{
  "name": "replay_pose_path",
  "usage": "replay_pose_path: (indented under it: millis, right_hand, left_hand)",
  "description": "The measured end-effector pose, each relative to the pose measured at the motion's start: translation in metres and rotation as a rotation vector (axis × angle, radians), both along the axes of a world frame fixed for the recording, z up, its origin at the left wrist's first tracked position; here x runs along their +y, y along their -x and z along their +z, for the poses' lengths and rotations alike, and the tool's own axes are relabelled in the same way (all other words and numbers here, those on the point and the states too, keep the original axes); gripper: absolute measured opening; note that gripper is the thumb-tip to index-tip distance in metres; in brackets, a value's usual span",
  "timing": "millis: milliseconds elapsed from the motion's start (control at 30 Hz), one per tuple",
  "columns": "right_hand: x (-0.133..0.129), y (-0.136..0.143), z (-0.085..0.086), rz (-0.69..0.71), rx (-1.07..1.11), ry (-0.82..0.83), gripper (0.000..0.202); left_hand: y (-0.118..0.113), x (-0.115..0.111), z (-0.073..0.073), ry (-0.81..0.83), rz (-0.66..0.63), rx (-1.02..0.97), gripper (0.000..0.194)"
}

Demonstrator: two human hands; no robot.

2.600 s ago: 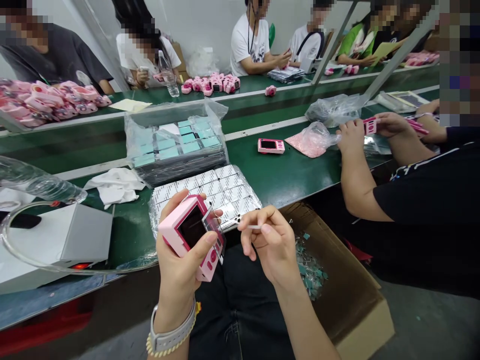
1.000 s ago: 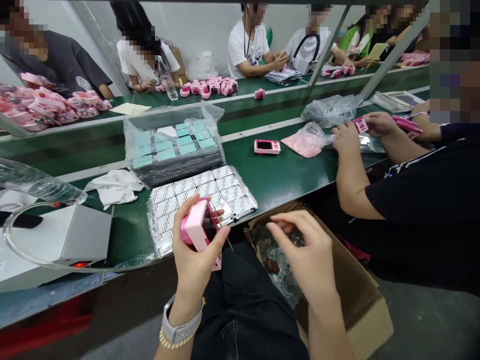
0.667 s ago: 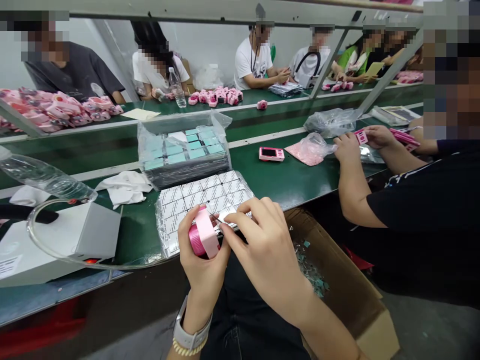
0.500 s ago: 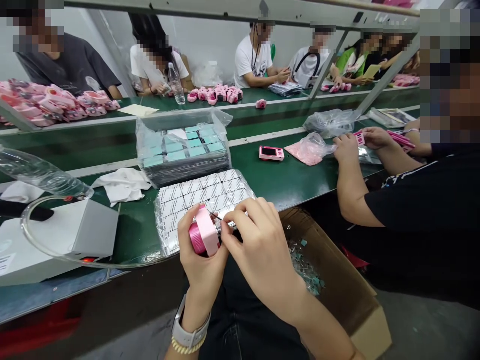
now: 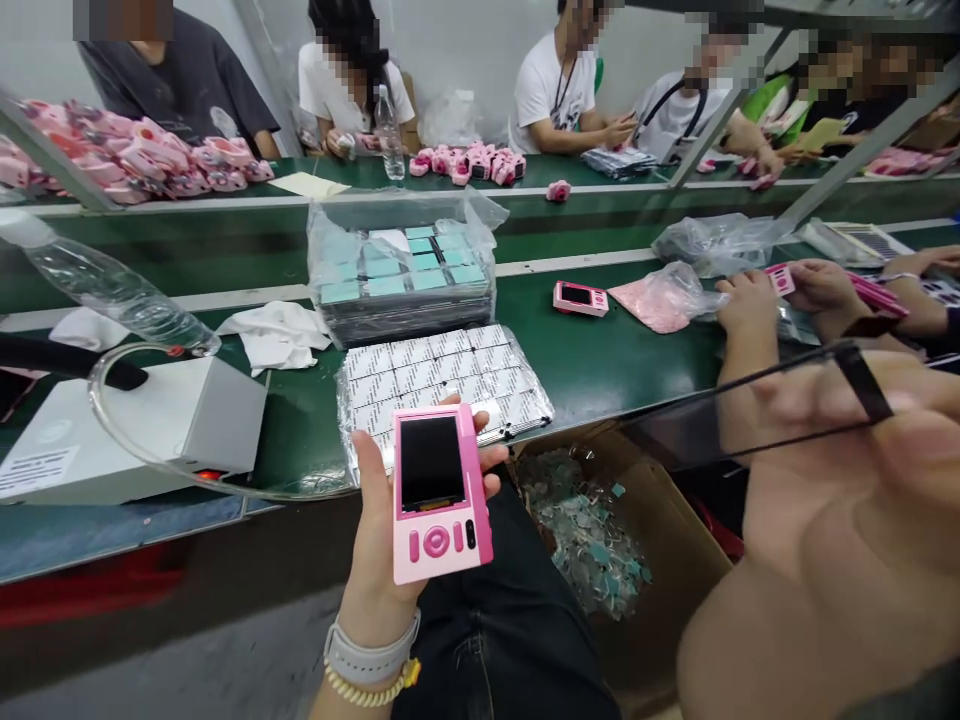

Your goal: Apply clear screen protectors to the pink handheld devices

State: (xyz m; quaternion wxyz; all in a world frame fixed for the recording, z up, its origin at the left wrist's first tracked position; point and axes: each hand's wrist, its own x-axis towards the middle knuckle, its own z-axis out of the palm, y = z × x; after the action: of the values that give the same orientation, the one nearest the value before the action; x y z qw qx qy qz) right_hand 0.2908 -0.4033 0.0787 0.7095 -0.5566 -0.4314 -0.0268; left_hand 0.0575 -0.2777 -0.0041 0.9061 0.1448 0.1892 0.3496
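Observation:
A pink toy camera [image 5: 435, 475] lies face up in my left hand [image 5: 373, 570], its dark screen and pink buttons toward me. The fingers curl round its far side and the thumb rests along its left edge. Close to the lens, my right hand [image 5: 840, 530] pinches a thin see-through screen cover [image 5: 720, 420] with dark edges by its right end. That cover is held up to the right, apart from the camera. Just beyond my left hand is a sheet of white printed rectangles [image 5: 442, 372] in clear wrap.
A bagged stack of teal-topped pieces [image 5: 405, 270] stands behind the sheet. Left are a white machine with a hose [image 5: 150, 420], a plastic bottle [image 5: 120, 285] and a white cloth [image 5: 277, 335]. A cardboard box of scraps [image 5: 585, 530] sits below right. Co-workers sit opposite and at right.
The toy camera has turned from edge-on to screen up in my left hand. My right hand has moved away from it, up and right toward the lens, with the screen cover.

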Motion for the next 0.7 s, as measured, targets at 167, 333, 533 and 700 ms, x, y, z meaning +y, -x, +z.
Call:
replay_pose_path:
  millis: [167, 333, 533, 700]
  right_hand:
    - [0.047, 0.006, -0.015, 0.222, 0.447, -0.094, 0.008]
    - [0.059, 0.02, -0.017, 0.314, 0.4, -0.016, 0.012]
    - [0.061, 0.048, -0.015, 0.528, 0.258, 0.141, 0.015]
    - [0.06, 0.069, -0.02, 0.634, 0.156, 0.235, 0.014]
  left_hand:
    - [-0.006, -0.005, 0.013, 0.049, -0.074, -0.108, 0.073]
    - [-0.011, -0.007, 0.026, 0.093, -0.074, -0.077, 0.074]
    - [-0.01, -0.006, 0.028, 0.096, -0.092, 0.009, 0.065]
    - [-0.012, -0.007, 0.029, 0.137, -0.039, 0.068, 0.06]
